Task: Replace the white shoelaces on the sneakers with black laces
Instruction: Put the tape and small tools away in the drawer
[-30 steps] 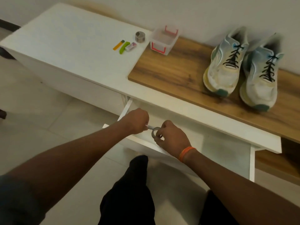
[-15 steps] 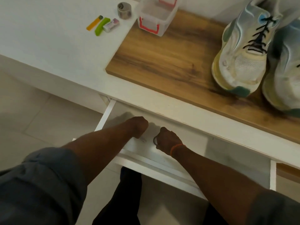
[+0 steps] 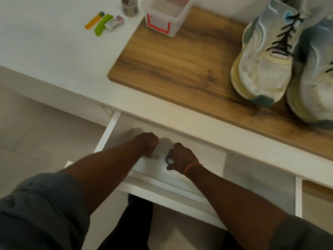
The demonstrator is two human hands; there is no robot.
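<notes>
From the head view, both my hands are down in the open drawer [image 3: 252, 179]. My left hand [image 3: 148, 144] pinches a small pale thing. My right hand [image 3: 182, 157] curls round a little ring [image 3: 169, 160]. The sneakers [image 3: 266, 56] sit on the wood top [image 3: 180, 64], up and to the right of my hands, well apart. They already have black laces [image 3: 284, 39], so I think the job is nearly done. The drawer's front edge is close under my wrists, with open room to the right.
</notes>
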